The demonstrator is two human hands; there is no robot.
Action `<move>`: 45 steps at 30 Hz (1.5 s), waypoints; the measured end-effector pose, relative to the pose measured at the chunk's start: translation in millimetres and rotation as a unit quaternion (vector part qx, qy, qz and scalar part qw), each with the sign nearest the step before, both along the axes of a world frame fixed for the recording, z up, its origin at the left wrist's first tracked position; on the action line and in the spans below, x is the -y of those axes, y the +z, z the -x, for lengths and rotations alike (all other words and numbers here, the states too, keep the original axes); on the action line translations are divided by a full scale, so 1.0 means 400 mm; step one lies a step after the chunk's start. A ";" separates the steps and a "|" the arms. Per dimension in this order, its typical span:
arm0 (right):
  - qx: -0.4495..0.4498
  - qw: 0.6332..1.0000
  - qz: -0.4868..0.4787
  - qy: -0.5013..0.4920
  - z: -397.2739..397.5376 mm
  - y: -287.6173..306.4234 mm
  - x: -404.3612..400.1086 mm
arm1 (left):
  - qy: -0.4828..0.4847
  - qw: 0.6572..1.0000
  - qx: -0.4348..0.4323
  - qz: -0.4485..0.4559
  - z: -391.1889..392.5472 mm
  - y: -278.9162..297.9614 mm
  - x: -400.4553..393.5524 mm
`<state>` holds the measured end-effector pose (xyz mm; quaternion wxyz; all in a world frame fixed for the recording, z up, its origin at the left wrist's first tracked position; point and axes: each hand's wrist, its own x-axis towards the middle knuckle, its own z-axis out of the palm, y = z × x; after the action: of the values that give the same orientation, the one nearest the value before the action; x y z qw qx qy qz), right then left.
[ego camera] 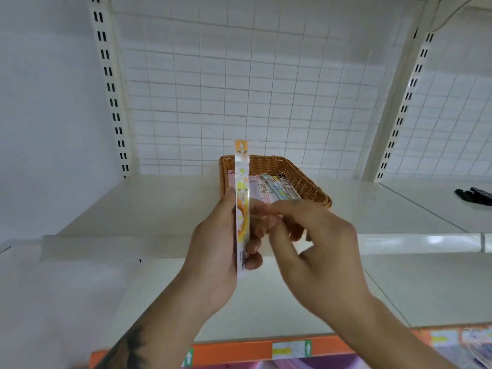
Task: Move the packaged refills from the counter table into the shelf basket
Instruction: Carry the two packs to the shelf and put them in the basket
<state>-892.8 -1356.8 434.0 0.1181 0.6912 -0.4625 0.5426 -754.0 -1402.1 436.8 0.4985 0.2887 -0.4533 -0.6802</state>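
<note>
My left hand (215,251) grips a long thin refill pack (242,198) with yellow and orange print, held upright and edge-on in front of the shelf. My right hand (314,241) is beside it with fingers loosely curled; its fingertips reach toward the pack and my left fingers, blurred. Whether they touch the pack I cannot tell. Behind the hands a brown woven basket (311,182) stands on the white shelf, with several pastel refill packs (274,190) lying side by side in it.
A white shelf board (149,206) carries the basket, with a wire grid back panel (239,89) and slotted uprights. A lower white shelf (399,288) has an orange front strip. A black object (474,194) lies on the neighbouring shelf at far right.
</note>
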 end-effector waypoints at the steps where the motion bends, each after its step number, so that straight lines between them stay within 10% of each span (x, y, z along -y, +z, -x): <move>1: 0.005 1.000 0.015 0.006 -0.013 -0.016 -0.008 | 0.006 1.000 0.005 0.005 0.002 -0.005 -0.005; 14: 0.044 0.998 -0.044 0.026 -0.037 0.011 -0.017 | 0.130 0.979 0.036 0.152 0.011 0.002 -0.061; 20: 0.092 0.973 -0.212 -0.010 0.039 0.182 0.103 | 0.377 0.695 0.430 0.436 -0.085 -0.116 0.001; 26: 0.053 0.908 -0.405 -0.097 0.101 0.234 0.269 | 0.336 0.563 0.637 0.405 -0.155 -0.223 0.055; 36: -0.061 0.865 -0.440 -0.231 0.079 0.175 0.340 | 0.386 0.531 0.599 0.459 -0.164 -0.260 0.092; 45: -0.110 0.923 -0.258 -0.264 0.052 0.100 0.184 | 0.343 0.565 0.587 0.467 -0.181 -0.249 0.078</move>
<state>-913.6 -1430.5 474.0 0.1252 0.6060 -0.7362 0.2741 -681.5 -1433.3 337.2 0.3835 0.4850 -0.7678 0.1682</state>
